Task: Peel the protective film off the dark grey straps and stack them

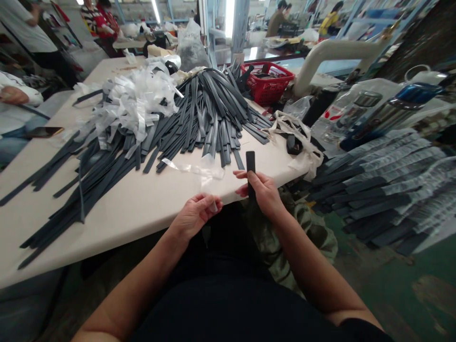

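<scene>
My right hand [264, 190] pinches a flat dark strip [251, 161] between thumb and fingers, its end pointing up and its lower part dropping below the table edge. Closed at the table's front edge, my left hand [199, 211] grips a piece of clear plastic film [214, 206]. More translucent film [208, 173] lies on the table just beyond that hand. A large heap of similar dark strips [210, 109] spreads across the table in front of me. On its left side rests a tangle of white translucent film strips [137, 99].
The pale table [142, 204] ends just before my body. A red basket [269, 80] stands behind the heap. To the right are a blue-capped flask [395, 111], a white cloth bag [302, 137] and stacked film-covered strips [388, 185]. A person's hand [14, 95] shows at far left.
</scene>
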Motion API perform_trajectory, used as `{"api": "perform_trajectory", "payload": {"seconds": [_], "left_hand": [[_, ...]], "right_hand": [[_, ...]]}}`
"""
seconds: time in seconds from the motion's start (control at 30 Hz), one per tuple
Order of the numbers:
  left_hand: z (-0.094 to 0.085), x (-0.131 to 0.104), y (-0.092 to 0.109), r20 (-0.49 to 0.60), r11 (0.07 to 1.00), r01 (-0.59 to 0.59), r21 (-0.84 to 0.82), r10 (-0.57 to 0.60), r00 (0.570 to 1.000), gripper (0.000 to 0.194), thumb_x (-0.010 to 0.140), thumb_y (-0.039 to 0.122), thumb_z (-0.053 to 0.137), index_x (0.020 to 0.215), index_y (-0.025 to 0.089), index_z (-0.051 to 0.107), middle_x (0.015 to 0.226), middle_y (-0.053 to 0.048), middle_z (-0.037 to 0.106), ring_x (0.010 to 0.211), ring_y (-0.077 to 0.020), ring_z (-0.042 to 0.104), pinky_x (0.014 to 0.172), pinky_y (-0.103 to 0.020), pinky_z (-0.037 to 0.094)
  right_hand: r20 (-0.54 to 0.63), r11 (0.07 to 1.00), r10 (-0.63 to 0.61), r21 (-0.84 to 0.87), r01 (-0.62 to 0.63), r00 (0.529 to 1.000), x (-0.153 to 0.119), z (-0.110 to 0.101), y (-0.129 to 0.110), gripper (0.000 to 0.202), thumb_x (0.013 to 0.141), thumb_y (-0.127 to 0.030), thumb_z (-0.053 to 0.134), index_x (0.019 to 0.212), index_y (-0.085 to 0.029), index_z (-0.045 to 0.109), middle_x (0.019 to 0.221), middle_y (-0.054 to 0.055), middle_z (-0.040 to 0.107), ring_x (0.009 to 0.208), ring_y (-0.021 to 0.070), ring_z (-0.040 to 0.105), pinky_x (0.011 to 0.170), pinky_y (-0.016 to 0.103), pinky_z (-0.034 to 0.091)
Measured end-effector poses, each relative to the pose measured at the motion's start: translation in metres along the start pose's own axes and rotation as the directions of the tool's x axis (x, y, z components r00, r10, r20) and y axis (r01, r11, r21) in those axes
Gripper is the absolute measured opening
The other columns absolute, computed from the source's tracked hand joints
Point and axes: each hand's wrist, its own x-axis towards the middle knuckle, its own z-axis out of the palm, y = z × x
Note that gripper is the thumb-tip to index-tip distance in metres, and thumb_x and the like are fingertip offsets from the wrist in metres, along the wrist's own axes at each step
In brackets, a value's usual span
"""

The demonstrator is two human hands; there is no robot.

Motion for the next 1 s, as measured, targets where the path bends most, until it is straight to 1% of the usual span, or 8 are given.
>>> {"api": "perform_trajectory", "payload": {"seconds": [0.07, 0.13, 0.2, 0.27, 0.4, 0.53, 0.73, 1.0], "left_hand": [[0.005, 0.002, 0.001, -0.036, 0.993, -0.009, -0.121, 0.005, 0.999, 0.022, 0.062, 0.023, 0.089, 0.070, 0.015, 0.070, 0.074, 0.000, 0.074, 0.069, -0.0136, 0.070, 0.074, -0.027, 0.059], [0.013, 0.004, 0.003, -0.070, 0.978, 0.002, -0.209, -0.017, 0.997, 0.016, 0.069, 0.019, 0.083, 0.071, 0.015, 0.068, 0.074, 0.001, 0.073, 0.069, -0.0134, 0.070, 0.075, -0.028, 0.059], [0.020, 0.006, 0.004, -0.103, 0.962, 0.044, -0.268, -0.074, 0.992, 0.011, 0.080, 0.017, 0.074, 0.072, 0.015, 0.067, 0.074, 0.000, 0.072, 0.070, -0.0132, 0.070, 0.076, -0.029, 0.059], [0.027, 0.008, 0.004, -0.131, 0.952, 0.089, -0.294, -0.132, 0.983, 0.014, 0.086, 0.019, 0.067, 0.073, 0.015, 0.066, 0.075, 0.000, 0.072, 0.071, -0.0135, 0.071, 0.077, -0.030, 0.059], [0.033, 0.010, -0.002, -0.139, 0.963, 0.102, -0.251, -0.140, 0.980, 0.011, 0.087, 0.022, 0.068, 0.078, 0.017, 0.065, 0.080, 0.000, 0.073, 0.073, -0.0138, 0.071, 0.079, -0.031, 0.059], [0.034, 0.009, -0.012, -0.112, 0.972, 0.090, -0.215, -0.116, 0.987, 0.010, 0.083, 0.022, 0.071, 0.077, 0.017, 0.064, 0.082, -0.001, 0.074, 0.074, -0.0151, 0.072, 0.077, -0.031, 0.059], [0.034, 0.006, -0.025, -0.078, 0.979, 0.134, -0.155, -0.148, 0.986, 0.014, 0.088, 0.024, 0.065, 0.081, 0.012, 0.069, 0.080, -0.005, 0.075, 0.073, -0.0151, 0.071, 0.072, -0.026, 0.059], [0.032, 0.009, -0.013, -0.199, 0.962, 0.094, -0.256, -0.147, 0.969, 0.015, 0.089, 0.022, 0.064, 0.076, 0.017, 0.064, 0.076, -0.001, 0.073, 0.071, -0.0156, 0.072, 0.072, -0.031, 0.060]], "right_hand": [[0.041, 0.993, 0.016, -0.119, -0.011, 0.999, -0.029, -0.008, 0.006, 0.043, 0.094, -0.056, 0.052, 0.084, -0.017, 0.068, 0.093, 0.006, 0.074, 0.053, 0.0102, 0.062, 0.057, 0.024, 0.052], [0.166, 0.964, 0.025, -0.264, 0.020, 0.986, -0.056, -0.009, 0.010, 0.042, 0.098, -0.048, 0.047, 0.080, -0.016, 0.068, 0.079, 0.004, 0.070, 0.050, 0.0097, 0.059, 0.055, 0.023, 0.049], [0.281, 0.929, 0.026, -0.360, 0.081, 0.959, -0.076, -0.006, 0.011, 0.040, 0.100, -0.041, 0.043, 0.079, -0.016, 0.067, 0.075, 0.003, 0.065, 0.050, 0.0096, 0.057, 0.052, 0.022, 0.045], [0.339, 0.904, 0.020, -0.408, 0.128, 0.941, -0.087, 0.000, 0.010, 0.038, 0.099, -0.035, 0.041, 0.077, -0.017, 0.066, 0.073, 0.002, 0.061, 0.053, 0.0103, 0.055, 0.051, 0.022, 0.043], [0.356, 0.871, 0.002, -0.460, 0.173, 0.935, -0.086, 0.009, 0.007, 0.034, 0.097, -0.029, 0.042, 0.074, -0.018, 0.064, 0.068, 0.001, 0.057, 0.057, 0.0118, 0.054, 0.055, 0.023, 0.042], [0.339, 0.896, 0.038, -0.429, 0.118, 0.940, -0.078, 0.011, 0.010, 0.033, 0.097, -0.030, 0.043, 0.075, -0.018, 0.064, 0.070, 0.001, 0.059, 0.055, 0.0115, 0.054, 0.053, 0.022, 0.041], [0.324, 0.916, 0.059, -0.394, 0.078, 0.944, -0.073, 0.013, 0.017, 0.036, 0.097, -0.033, 0.042, 0.072, -0.017, 0.063, 0.063, -0.001, 0.057, 0.048, 0.0099, 0.054, 0.050, 0.021, 0.041], [0.298, 0.890, 0.020, -0.441, 0.119, 0.954, -0.087, 0.007, 0.018, 0.033, 0.096, -0.026, 0.042, 0.073, -0.017, 0.064, 0.068, 0.001, 0.058, 0.054, 0.0111, 0.054, 0.053, 0.022, 0.041]]}}
